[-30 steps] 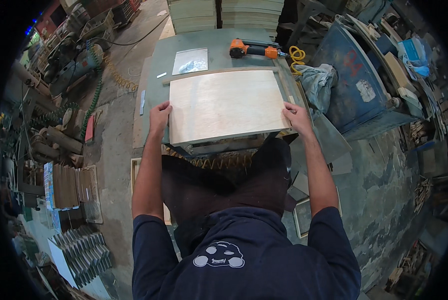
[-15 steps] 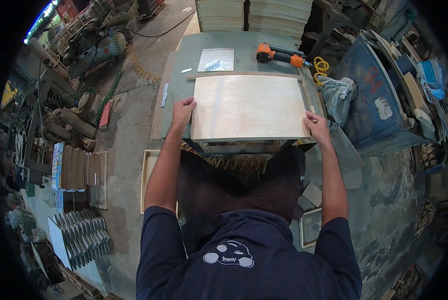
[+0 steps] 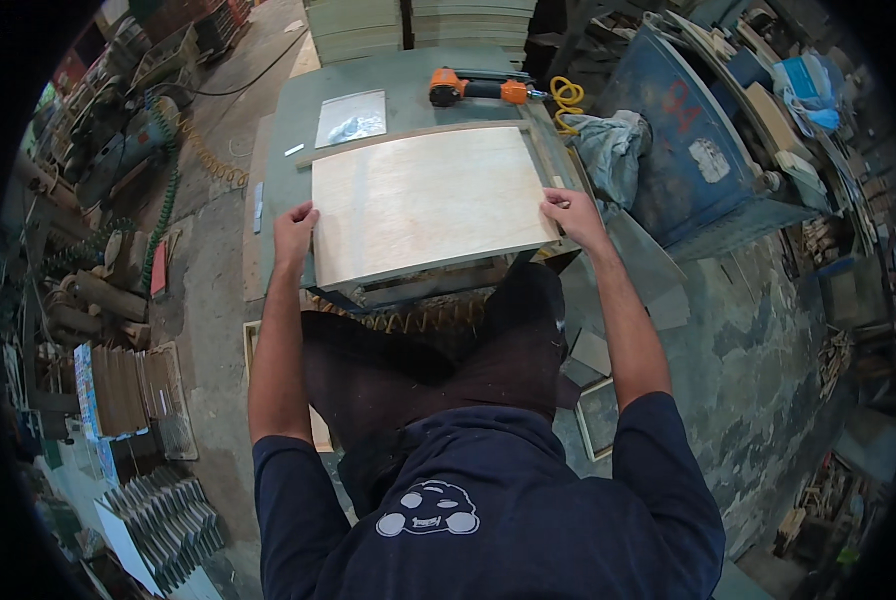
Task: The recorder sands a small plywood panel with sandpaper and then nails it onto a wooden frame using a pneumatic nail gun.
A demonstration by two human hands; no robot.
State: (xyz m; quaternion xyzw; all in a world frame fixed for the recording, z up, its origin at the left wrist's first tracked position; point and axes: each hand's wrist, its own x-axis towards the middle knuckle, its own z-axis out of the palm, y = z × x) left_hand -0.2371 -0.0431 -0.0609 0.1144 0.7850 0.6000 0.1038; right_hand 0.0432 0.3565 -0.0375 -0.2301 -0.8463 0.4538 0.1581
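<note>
A pale, rectangular plywood panel lies flat on the grey-green worktable in front of me. My left hand pinches its left edge, fingertips and thumb pressed together there. At the right edge, close to the near corner, my right hand grips the panel with bent fingers. A thin wooden strip runs along the panel's far side, and another strip borders it on the right. What lies under the panel is hidden.
An orange and black nail gun with a yellow coiled hose lies at the table's far right. A clear plastic packet sits far left. A grey cloth bag and a blue metal cabinet stand right of the table.
The whole scene has shifted left and tilted slightly in the picture as my head turned. Both hands stay on the panel's side edges, and the panel keeps its place against the strips.
</note>
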